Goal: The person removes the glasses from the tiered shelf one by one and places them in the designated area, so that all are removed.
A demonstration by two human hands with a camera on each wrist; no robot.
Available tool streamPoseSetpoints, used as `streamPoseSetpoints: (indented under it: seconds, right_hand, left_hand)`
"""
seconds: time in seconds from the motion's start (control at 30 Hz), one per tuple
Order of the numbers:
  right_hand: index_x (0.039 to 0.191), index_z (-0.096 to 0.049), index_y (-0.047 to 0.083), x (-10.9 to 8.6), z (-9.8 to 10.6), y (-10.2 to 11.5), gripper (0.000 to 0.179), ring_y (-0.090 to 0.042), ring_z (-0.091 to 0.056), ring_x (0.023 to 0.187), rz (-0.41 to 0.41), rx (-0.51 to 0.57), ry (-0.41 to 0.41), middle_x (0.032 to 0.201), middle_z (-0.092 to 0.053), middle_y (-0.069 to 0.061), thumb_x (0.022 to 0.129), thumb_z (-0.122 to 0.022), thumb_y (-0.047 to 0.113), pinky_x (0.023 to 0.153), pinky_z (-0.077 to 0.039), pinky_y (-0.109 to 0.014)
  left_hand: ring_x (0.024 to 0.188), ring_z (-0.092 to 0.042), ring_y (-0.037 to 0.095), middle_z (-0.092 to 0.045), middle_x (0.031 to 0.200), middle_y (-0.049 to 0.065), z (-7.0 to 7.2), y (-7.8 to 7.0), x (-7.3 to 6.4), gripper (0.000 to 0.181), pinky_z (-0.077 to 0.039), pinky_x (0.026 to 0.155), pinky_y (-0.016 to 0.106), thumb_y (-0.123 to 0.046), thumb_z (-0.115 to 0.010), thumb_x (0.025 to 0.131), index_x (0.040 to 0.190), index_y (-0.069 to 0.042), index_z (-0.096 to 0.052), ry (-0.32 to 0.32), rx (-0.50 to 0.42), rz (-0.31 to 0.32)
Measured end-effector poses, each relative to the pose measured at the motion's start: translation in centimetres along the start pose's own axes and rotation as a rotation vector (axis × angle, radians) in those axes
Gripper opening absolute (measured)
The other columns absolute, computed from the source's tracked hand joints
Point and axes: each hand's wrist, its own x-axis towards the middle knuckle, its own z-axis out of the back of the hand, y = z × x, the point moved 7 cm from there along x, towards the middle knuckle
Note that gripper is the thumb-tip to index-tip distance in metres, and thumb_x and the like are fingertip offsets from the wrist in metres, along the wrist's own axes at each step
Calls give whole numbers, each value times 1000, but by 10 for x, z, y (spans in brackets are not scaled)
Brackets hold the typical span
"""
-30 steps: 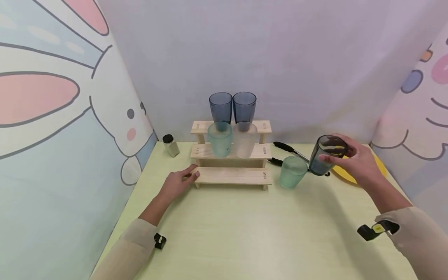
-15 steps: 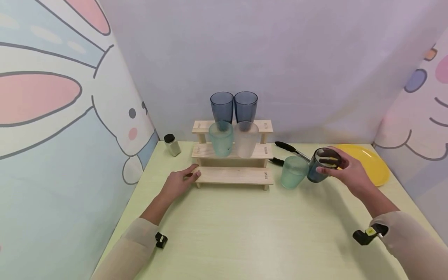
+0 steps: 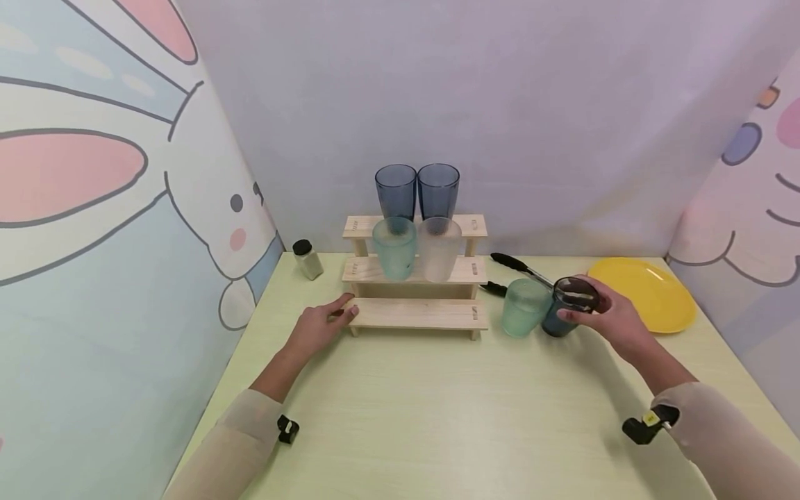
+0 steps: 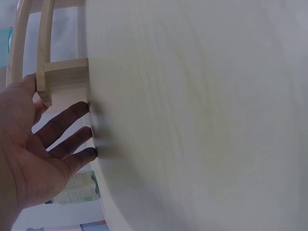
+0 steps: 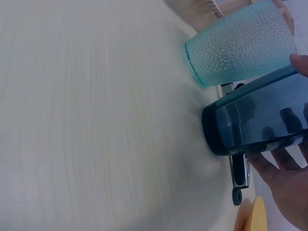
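Observation:
My right hand (image 3: 615,323) grips a dark blue glass (image 5: 262,113) round its upper part, thumb on the near side and fingers on the far side. The glass stands mouth up, its base close over the table. Just left of it is a textured pale green glass (image 3: 523,309), turned with its wider end up. On the left, my left hand (image 3: 319,330) pinches the end of the lowest step of a three-step wooden rack (image 3: 415,314) between thumb and index finger. In the left wrist view its other fingers (image 4: 70,144) reach down to the tabletop.
Two blue glasses (image 3: 396,191) stand on the top step, a green glass (image 3: 394,250) and a frosted clear glass (image 3: 439,251) on the middle one. Black-handled tongs (image 3: 509,262) lie behind the right-hand glasses, near a yellow plate (image 3: 662,295). A black-capped jar (image 3: 307,260) stands back left.
My right hand has brought the dark blue glass down and slightly left, from above the plate's edge to beside the green glass, and it is more upright. The left hand stays at the rack.

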Motion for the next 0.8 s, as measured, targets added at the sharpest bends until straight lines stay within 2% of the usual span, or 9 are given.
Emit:
streamPoseSetpoints:
  seconds: [0.17,0.2,0.43,0.8]
  right_hand:
    - [166,-48,18,0,-2,1,79,12,-60,118,6,-24,5,154,-58,-4,99,-88,29,87,-53,-10]
    - [166,-48,18,0,-2,2,79,11,-60,118,11,-30,8,154,-58,-5,99,-87,29,87,-53,-10]
    - [166,-46,15,1,-2,5,78,9,-61,119,40,-25,33,140,-63,17,101,-85,26,87,-52,-11]
    - [164,-45,11,1,-3,11,76,8,-63,118,82,-34,50,141,-63,12,101,-85,23,85,-55,-14]
  left_hand:
    - [121,-76,42,-80,132,19,0,0,-1,65,-59,101,58,-64,-57,110,162,-25,-59,1,-8,0]
    - [121,-76,42,-80,132,19,0,0,-1,66,-59,101,58,-65,-57,110,162,-25,-59,2,-8,2]
    - [121,-76,41,-80,132,20,-1,1,1,66,-58,101,58,-65,-57,111,162,-24,-59,2,-1,6]
    - [121,-76,40,-80,132,20,-2,3,3,66,-59,101,58,-65,-57,110,163,-25,-58,3,-11,8]
